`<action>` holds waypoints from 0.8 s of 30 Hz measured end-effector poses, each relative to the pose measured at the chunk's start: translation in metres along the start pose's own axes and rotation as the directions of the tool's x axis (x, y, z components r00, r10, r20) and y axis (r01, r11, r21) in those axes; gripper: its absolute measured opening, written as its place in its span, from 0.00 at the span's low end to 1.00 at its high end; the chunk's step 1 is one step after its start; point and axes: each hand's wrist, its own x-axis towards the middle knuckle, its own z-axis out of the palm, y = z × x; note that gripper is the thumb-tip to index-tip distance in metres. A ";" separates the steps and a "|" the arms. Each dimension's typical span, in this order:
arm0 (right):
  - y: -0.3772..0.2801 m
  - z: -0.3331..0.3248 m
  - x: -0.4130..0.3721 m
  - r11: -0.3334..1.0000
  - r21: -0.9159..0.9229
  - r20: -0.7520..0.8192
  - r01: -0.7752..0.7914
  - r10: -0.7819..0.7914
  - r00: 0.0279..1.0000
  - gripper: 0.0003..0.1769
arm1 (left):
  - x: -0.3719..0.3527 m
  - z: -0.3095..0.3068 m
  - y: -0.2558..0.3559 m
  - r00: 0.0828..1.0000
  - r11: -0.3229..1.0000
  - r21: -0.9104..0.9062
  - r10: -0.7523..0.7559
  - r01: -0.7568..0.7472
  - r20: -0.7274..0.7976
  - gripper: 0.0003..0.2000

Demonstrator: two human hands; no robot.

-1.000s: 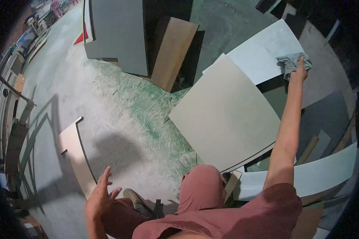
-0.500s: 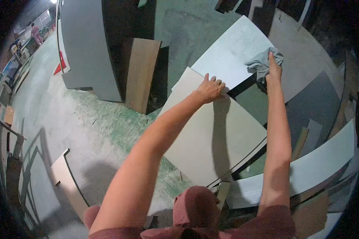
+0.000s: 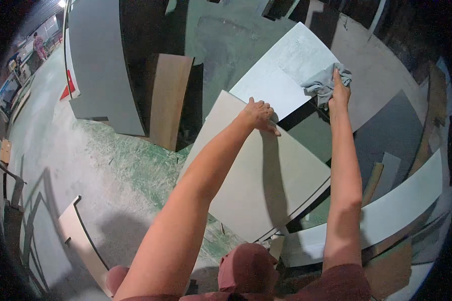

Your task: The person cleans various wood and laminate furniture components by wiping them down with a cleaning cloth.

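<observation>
The right hand [image 3: 341, 94] grips a crumpled grey-blue cloth [image 3: 328, 83] at the right corner of a glossy white rectangular panel [image 3: 286, 65], which has faint, cloudy streaks across its upper part. The left hand [image 3: 258, 114], fingers spread and slightly bent, lies at the edge of a matte cream square panel [image 3: 256, 170] that overlaps the white one. I can't make out any writing; the far left is too blurred to tell.
</observation>
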 end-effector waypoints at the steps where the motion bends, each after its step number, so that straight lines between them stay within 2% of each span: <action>1: -0.004 0.003 -0.005 1.000 0.014 0.001 -0.017 0.017 1.000 0.16 | 0.001 -0.004 0.001 1.000 1.000 0.010 -0.014 0.013 0.023 0.42; 4: -0.011 0.005 -0.011 0.996 0.008 -0.006 -0.084 0.084 0.996 0.18 | -0.011 -0.008 -0.006 1.000 0.990 -0.138 0.006 -0.008 -0.014 0.42; 5: -0.011 0.005 -0.011 0.998 0.000 -0.007 -0.067 0.067 0.998 0.20 | -0.021 -0.007 -0.008 0.992 0.985 -0.156 0.052 -0.070 -0.116 0.39; 6: -0.009 0.004 -0.009 0.997 0.003 -0.028 -0.072 0.072 0.997 0.20 | -0.034 -0.009 -0.010 0.993 0.985 -0.151 0.066 -0.081 -0.100 0.39; 8: -0.008 0.000 -0.002 0.996 -0.055 0.020 -0.069 0.070 0.997 0.19 | -0.072 -0.017 -0.010 0.973 0.995 -0.071 0.060 -0.077 -0.224 0.38; 10: -0.011 -0.003 -0.001 0.989 -0.092 -0.014 -0.112 0.112 0.994 0.20 | -0.116 -0.029 -0.006 0.937 0.991 -0.080 0.071 -0.104 -0.343 0.35; 12: -0.008 -0.007 0.002 0.990 -0.127 0.103 -0.068 0.081 0.991 0.23 | -0.160 -0.043 0.007 0.917 0.995 -0.050 0.061 -0.087 -0.394 0.34; 14: -0.012 -0.003 -0.004 0.986 -0.148 0.044 -0.082 0.089 0.995 0.24 | -0.191 -0.043 0.014 0.891 0.994 -0.029 0.080 -0.104 -0.447 0.33; 16: -0.009 -0.003 0.005 0.983 -0.161 0.008 -0.086 0.088 0.996 0.25 | -0.217 -0.052 0.026 0.894 0.997 0.012 0.079 -0.082 -0.442 0.33; 18: -0.006 -0.004 0.009 0.978 -0.196 0.011 -0.072 0.076 0.997 0.26 | -0.236 -0.056 0.031 0.930 0.999 -0.004 0.036 -0.040 -0.366 0.33; 19: -0.007 -0.003 0.004 0.980 -0.186 0.012 -0.074 0.078 0.997 0.26 | -0.240 -0.055 0.032 0.917 0.999 0.000 0.042 -0.045 -0.396 0.33; 21: -0.011 0.006 -0.007 0.998 -0.007 0.022 -0.063 0.063 0.998 0.21 | -0.246 -0.056 0.035 0.912 0.999 0.014 0.043 -0.041 -0.409 0.33; 22: -0.006 0.003 0.001 0.998 0.001 0.027 -0.062 0.062 0.998 0.21 | -0.249 -0.058 0.036 0.905 0.999 0.021 0.048 -0.044 -0.423 0.33; 23: -0.001 -0.001 0.010 0.990 0.019 0.096 -0.142 0.140 0.986 0.21 | -0.252 -0.060 0.037 0.903 0.999 0.028 0.048 -0.040 -0.428 0.33; 24: -0.006 -0.001 0.009 0.975 0.029 0.162 -0.221 0.213 0.963 0.21 | -0.256 -0.062 0.039 0.929 1.000 0.010 0.015 -0.012 -0.370 0.34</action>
